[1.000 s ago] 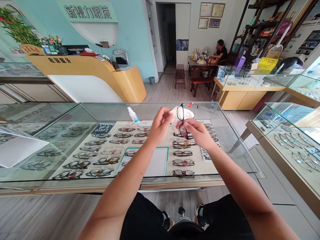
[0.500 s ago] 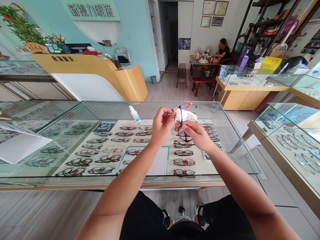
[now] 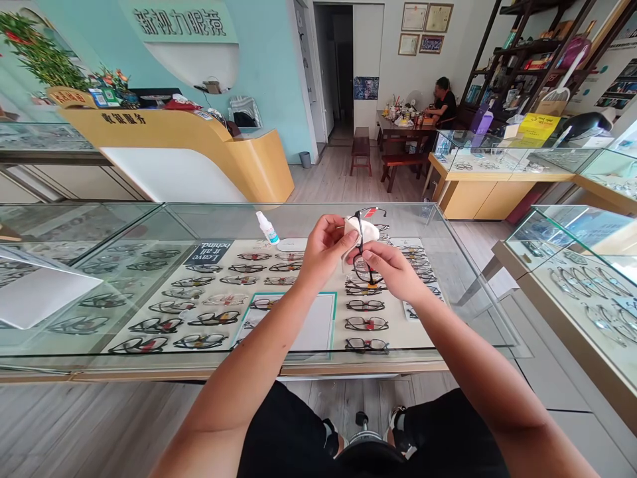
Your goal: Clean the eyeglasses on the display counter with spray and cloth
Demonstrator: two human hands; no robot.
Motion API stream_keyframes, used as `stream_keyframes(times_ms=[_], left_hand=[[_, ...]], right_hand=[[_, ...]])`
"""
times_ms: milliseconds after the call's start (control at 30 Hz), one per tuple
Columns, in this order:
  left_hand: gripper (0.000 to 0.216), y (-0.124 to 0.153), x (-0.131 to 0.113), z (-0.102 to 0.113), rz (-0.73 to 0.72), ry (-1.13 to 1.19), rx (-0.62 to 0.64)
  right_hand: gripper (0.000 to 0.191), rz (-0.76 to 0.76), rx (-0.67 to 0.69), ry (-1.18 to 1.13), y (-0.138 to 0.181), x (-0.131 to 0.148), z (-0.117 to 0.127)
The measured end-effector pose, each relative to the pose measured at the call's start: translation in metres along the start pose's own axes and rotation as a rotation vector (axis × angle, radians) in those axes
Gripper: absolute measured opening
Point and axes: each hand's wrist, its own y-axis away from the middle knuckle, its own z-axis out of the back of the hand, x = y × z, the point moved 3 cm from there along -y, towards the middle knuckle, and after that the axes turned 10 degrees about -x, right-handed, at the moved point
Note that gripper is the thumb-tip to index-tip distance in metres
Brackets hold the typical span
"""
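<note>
Above the glass counter, my right hand [image 3: 393, 267] is closed on a pair of dark-framed eyeglasses [image 3: 369, 271], held on end with one lens above the other. A red tag shows on the upper temple arm. My left hand [image 3: 329, 244] pinches a white cleaning cloth [image 3: 367, 230], which is wrapped about the upper lens. Part of the cloth hangs down between the hands, and the fingers behind it are hidden. Left of my hands, a small white spray bottle [image 3: 267, 228] with a blue label stands on the glass.
Rows of eyeglasses [image 3: 365, 324] lie inside the glass display counter [image 3: 308, 365] under my arms. A white laptop-like panel [image 3: 42, 292] juts in at the left. Another display case [image 3: 587, 265] stands at right. Far back, a person [image 3: 442, 106] sits at a table.
The cloth has gathered closer around the upper lens, its loose part on the right now smaller. My left hand has shifted slightly right; the eyeglasses stay in my right hand.
</note>
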Motion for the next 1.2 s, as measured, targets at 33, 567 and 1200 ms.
stream_keyframes(times_ms=[33, 567, 1200], left_hand=[[0.064, 0.0007, -0.0007, -0.0006, -0.001, -0.003, 0.006], [0.072, 0.0007, 0.0034, -0.0005, 0.145, 0.075, 0.031], [0.054, 0.0013, -0.0032, -0.0029, 0.226, 0.104, 0.280]], right_hand=[[0.054, -0.002, -0.002, -0.005, 0.0001, -0.0003, 0.0001], [0.059, 0.008, -0.006, 0.013, 0.0000, -0.0002, 0.0022], [0.046, -0.056, 0.027, -0.075, 0.0005, -0.0019, 0.0059]])
